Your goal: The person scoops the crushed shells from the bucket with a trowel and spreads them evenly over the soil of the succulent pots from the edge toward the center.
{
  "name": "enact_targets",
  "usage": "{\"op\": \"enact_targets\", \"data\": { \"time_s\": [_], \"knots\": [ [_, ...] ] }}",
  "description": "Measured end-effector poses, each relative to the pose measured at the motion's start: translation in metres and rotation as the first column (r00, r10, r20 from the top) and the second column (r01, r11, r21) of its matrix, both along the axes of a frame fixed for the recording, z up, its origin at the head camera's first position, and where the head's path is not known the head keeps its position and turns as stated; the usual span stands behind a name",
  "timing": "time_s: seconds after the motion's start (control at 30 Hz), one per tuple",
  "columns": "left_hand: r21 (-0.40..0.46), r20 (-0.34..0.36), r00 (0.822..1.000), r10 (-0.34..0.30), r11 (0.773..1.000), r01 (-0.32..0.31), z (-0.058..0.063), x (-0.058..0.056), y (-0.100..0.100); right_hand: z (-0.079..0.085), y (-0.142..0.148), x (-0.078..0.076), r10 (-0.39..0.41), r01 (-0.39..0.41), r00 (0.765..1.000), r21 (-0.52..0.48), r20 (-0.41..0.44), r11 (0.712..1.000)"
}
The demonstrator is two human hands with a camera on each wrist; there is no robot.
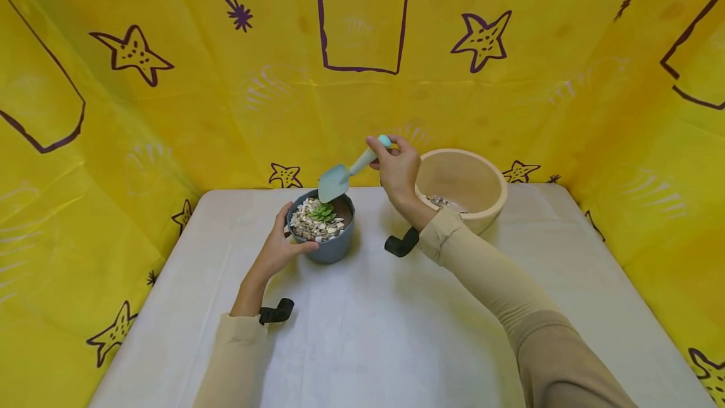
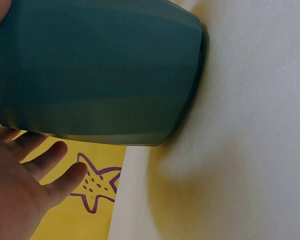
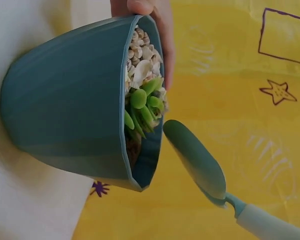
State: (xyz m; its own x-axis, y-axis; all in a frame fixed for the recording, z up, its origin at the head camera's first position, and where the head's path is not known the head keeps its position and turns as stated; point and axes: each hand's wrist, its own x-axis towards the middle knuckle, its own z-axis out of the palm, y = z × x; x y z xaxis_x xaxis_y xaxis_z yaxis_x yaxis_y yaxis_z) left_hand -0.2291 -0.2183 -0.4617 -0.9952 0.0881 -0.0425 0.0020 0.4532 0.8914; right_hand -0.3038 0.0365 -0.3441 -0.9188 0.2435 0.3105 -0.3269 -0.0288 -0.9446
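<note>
A blue-grey flowerpot (image 1: pixel 331 252) stands on the white tabletop. Inside it a small green succulent (image 1: pixel 323 212) grows among pale pebbles (image 1: pixel 308 222), while bare dark soil shows along the right side. My left hand (image 1: pixel 277 250) holds the pot at its left, thumb across the front near the rim; in the left wrist view some fingers (image 2: pixel 65 182) stick out past the wall. My right hand (image 1: pixel 399 169) pinches the handle end of a light-blue hand trowel (image 1: pixel 334 182). The trowel's blade slants down over the pot's back rim, close to the succulent.
Behind my right forearm sits a large cream bowl (image 1: pixel 493 206) with some pebbles (image 1: pixel 438 201) at its bottom. A yellow cloth (image 1: pixel 362 112) with purple starfish drawings walls the table at the back and sides. Black wrist mounts (image 1: pixel 402 242) stick out from both wrists.
</note>
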Motion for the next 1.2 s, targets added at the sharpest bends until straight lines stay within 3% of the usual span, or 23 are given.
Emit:
{"op": "enact_targets", "data": {
  "time_s": [0.37,0.87,0.97,1.2],
  "knots": [
    [-0.017,0.006,1.000,-0.004,1.000,0.004,-0.001,0.001,-0.001,0.006,0.003,0.003,0.038,-0.039,0.999,-0.024,-0.019,0.999],
    [0.014,0.008,1.000,-0.016,1.000,0.016,0.003,-0.001,0.000,-0.012,-0.009,0.005,0.099,-0.100,0.994,0.007,0.034,0.995],
    [0.017,0.024,0.999,-0.023,1.000,0.023,0.008,0.001,0.002,-0.011,-0.006,0.002,0.093,-0.092,0.995,-0.010,0.045,0.996],
    [0.015,0.037,0.999,-0.031,0.999,0.030,0.035,0.017,0.012,-0.002,-0.003,0.006,0.090,-0.091,0.996,0.023,0.021,0.996]
  ]
}}
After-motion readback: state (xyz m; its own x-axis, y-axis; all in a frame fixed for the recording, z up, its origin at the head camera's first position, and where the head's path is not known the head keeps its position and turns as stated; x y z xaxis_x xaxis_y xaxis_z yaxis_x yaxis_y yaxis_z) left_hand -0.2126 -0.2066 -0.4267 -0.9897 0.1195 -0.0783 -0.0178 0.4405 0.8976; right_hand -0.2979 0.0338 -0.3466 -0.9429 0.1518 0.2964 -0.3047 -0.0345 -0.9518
